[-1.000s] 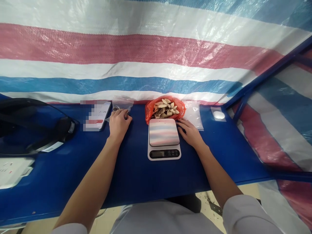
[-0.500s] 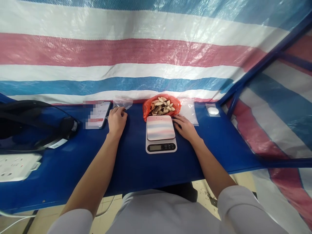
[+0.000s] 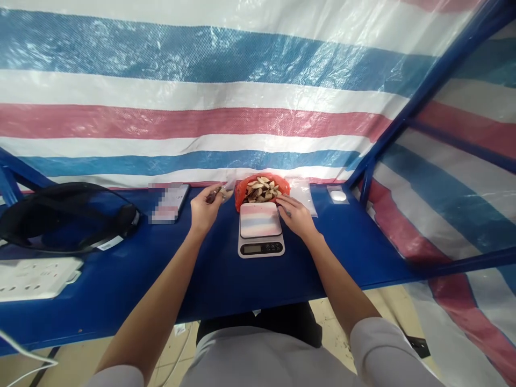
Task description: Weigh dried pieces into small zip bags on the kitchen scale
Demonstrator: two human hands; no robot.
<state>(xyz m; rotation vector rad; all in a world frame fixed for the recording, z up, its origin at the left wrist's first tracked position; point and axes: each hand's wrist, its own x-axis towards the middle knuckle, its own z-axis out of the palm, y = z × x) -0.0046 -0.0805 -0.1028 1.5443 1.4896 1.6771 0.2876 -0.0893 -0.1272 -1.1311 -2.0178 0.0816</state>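
Note:
My left hand is raised a little with its fingers closed on a small clear plastic bag; something dark shows at the fingertips, too small to name. To its right stands an open red plastic bag filled with pale dried slices. My right hand rests with fingers extended at the bag's right rim, by the back right corner of the scale. The white digital kitchen scale lies in front of the red bag, nothing on its reflective plate, its display blank.
A phone lies left of my left hand. Farther left are a black headset and a white power strip. Flat clear bags lie behind my right hand, and a white oval object at the far right. Striped sheeting walls the blue table.
My left hand has lifted the clear bag and moved right, toward the red bag. My right hand has shifted slightly onto the red bag's rim. The view has tilted up.

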